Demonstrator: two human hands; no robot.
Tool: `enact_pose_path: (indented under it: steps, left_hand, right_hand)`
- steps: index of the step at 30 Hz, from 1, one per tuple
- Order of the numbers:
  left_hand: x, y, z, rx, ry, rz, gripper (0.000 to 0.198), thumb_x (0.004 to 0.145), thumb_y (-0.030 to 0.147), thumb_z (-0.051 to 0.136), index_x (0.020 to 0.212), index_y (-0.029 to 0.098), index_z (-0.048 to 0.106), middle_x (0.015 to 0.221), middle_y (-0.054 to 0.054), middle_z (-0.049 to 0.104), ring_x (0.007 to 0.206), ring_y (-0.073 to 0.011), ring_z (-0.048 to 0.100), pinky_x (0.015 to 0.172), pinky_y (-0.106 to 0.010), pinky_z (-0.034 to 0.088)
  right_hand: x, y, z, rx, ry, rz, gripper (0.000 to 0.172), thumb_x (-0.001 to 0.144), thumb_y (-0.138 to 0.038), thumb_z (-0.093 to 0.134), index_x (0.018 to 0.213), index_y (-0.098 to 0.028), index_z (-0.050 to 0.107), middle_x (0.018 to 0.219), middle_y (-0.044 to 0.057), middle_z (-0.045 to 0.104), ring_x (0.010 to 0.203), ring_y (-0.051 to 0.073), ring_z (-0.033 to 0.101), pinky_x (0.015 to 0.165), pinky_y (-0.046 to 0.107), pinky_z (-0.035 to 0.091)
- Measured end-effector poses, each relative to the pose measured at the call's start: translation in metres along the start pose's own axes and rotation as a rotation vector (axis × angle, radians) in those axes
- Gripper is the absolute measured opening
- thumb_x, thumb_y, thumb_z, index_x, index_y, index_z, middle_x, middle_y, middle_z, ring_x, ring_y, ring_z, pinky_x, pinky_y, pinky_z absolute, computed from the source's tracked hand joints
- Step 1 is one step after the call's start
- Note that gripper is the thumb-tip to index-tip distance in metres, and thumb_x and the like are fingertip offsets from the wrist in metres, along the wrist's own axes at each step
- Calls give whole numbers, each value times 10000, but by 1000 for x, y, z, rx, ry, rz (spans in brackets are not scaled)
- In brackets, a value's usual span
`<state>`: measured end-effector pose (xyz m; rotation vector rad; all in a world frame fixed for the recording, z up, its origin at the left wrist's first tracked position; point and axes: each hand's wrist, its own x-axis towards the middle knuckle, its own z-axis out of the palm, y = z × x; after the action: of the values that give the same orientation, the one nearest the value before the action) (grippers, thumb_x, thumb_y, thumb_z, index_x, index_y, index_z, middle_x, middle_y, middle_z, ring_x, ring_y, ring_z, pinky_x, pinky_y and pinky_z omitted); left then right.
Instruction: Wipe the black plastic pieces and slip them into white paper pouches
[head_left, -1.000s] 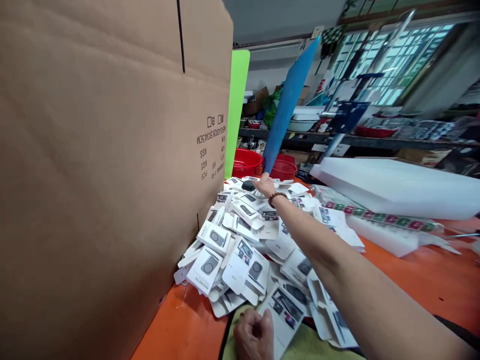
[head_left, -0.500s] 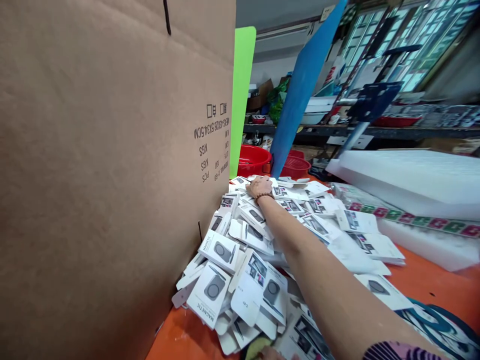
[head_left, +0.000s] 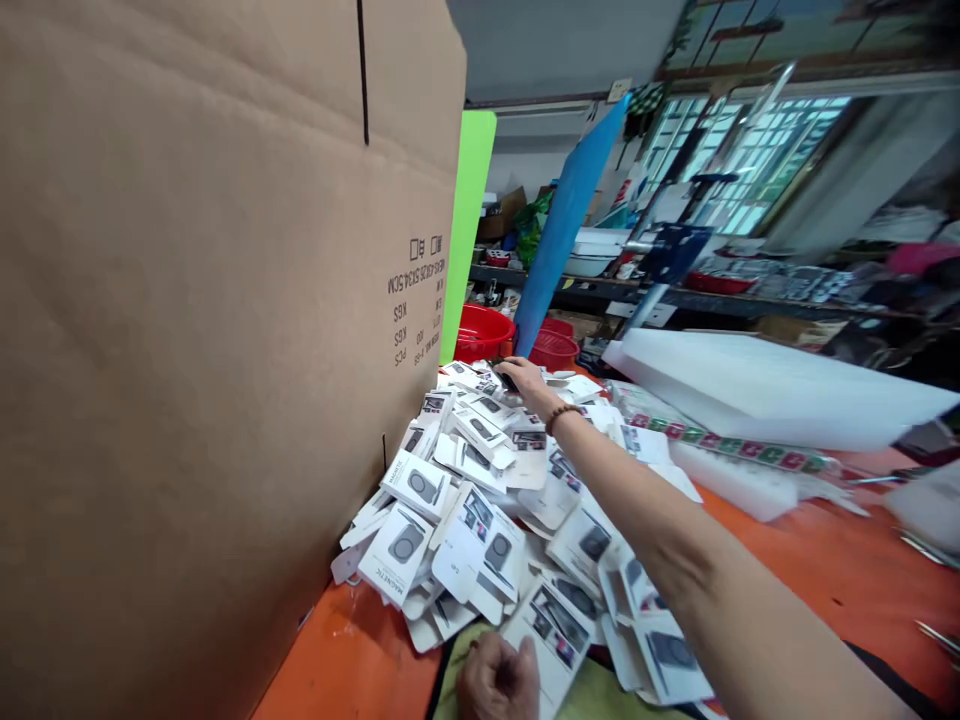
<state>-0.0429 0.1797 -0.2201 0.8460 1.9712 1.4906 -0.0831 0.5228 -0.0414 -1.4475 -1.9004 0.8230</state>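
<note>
Across the orange table lies a heap of flat white printed boxes [head_left: 484, 545], some with open flaps, showing a dark device and the word MAGNETIC. My right hand [head_left: 523, 382], with a beaded bracelet, reaches to the far end of the heap. Its fingers curl down over something dark that is too small to make out. At the bottom centre my left hand [head_left: 497, 680] is curled into a loose fist over olive cloth [head_left: 450, 690], with nothing visible inside. Its thumb is beside a white box with pictures [head_left: 553, 630].
A big brown carton [head_left: 225, 350] walls off the left. Behind the heap are a green panel [head_left: 469, 230], a blue panel [head_left: 562, 220] and a red basin [head_left: 482, 330]. White foam sheets [head_left: 750, 385] lie at right, before a crowded shelf [head_left: 795, 300].
The view has shifted. My right hand's fingers now bend over a dark item, and its forearm uncovers more boxes. My left hand has come further into view at the bottom.
</note>
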Motion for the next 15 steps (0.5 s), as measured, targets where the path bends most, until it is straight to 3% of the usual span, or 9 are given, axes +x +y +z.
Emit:
enact_pose_path:
  steps: [4, 6, 8, 10, 13, 15]
  left_hand:
    - [2, 16, -14, -105, 54, 60, 514, 794, 640, 482, 489, 239, 381, 491, -7, 461, 528, -157, 444, 590, -304, 416]
    - [2, 30, -25, -239, 13, -17, 575, 728, 744, 499, 497, 225, 411, 491, 0, 454, 518, -143, 437, 554, -287, 407]
    - [-2, 48, -39, -450, -104, -200, 634, 649, 830, 508, 570, 201, 486, 520, -3, 493, 492, -131, 455, 491, -263, 394]
    - [-9, 70, -56, -671, -273, -396, 720, 621, 866, 495, 780, 170, 591, 652, -40, 605, 529, -146, 542, 486, -257, 425]
    - [-28, 97, -74, -825, -760, -634, 817, 630, 858, 511, 981, 132, 637, 782, -111, 682, 612, -198, 627, 501, -272, 462]
    - [-46, 104, -78, -801, -902, -698, 742, 657, 763, 614, 1018, 116, 655, 836, -134, 704, 662, -222, 649, 498, -271, 472]
  right_hand:
    - [-94, 9, -45, 273, -222, -60, 521, 747, -333, 588, 1240, -175, 532, 1072, 95, 639, 846, 182, 621, 619, 259, 521]
    - [-154, 25, -65, 398, -371, -56, 599, 680, -313, 644, 1252, -197, 511, 1187, 110, 596, 910, 197, 613, 651, 273, 523]
    - [-215, 41, -82, 406, -503, -69, 641, 660, -308, 677, 1268, -219, 491, 1252, 106, 565, 992, 215, 598, 743, 306, 525]
    - [-272, 52, -97, 386, -630, -117, 685, 665, -307, 704, 1299, -226, 459, 1263, 99, 560, 1063, 229, 581, 867, 345, 499]
    - [-338, 59, -116, 323, -744, -193, 721, 669, -263, 724, 1332, -231, 441, 1274, 93, 554, 1137, 247, 551, 975, 375, 447]
    - [-368, 63, -125, 295, -755, -223, 707, 664, -242, 739, 1319, -237, 473, 1293, 89, 544, 1187, 259, 519, 1020, 387, 416]
